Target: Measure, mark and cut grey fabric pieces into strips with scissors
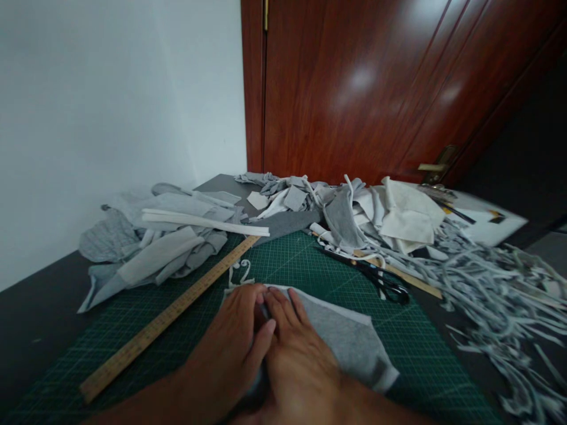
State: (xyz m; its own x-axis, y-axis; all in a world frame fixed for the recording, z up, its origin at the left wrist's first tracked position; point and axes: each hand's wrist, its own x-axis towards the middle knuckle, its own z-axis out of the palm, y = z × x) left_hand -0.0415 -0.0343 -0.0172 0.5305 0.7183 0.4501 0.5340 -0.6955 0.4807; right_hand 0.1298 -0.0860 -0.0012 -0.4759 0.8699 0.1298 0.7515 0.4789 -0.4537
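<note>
A piece of grey fabric (343, 330) with a pale edge lies on the green cutting mat (292, 260). Flat on its upper left part rests my right hand (299, 348), fingers stretched toward the far edge. My left hand (230, 330) presses down beside it at the left end, its fingers together and its thumb apart, touching or nearly touching the right hand. The two hands cover much of the fabric's left side. Just beyond the left fingertips, a thin curled fabric strip (241, 271) lies on the mat.
Left of the hands, a long wooden ruler (172, 316) crosses the mat diagonally. Black-handled scissors (376, 275) lie at right beside another wooden ruler (411, 280). A grey fabric heap (155, 236), mixed scraps (354, 209) and tangled strips (496, 307) surround the mat. Behind stands a brown door (341, 88).
</note>
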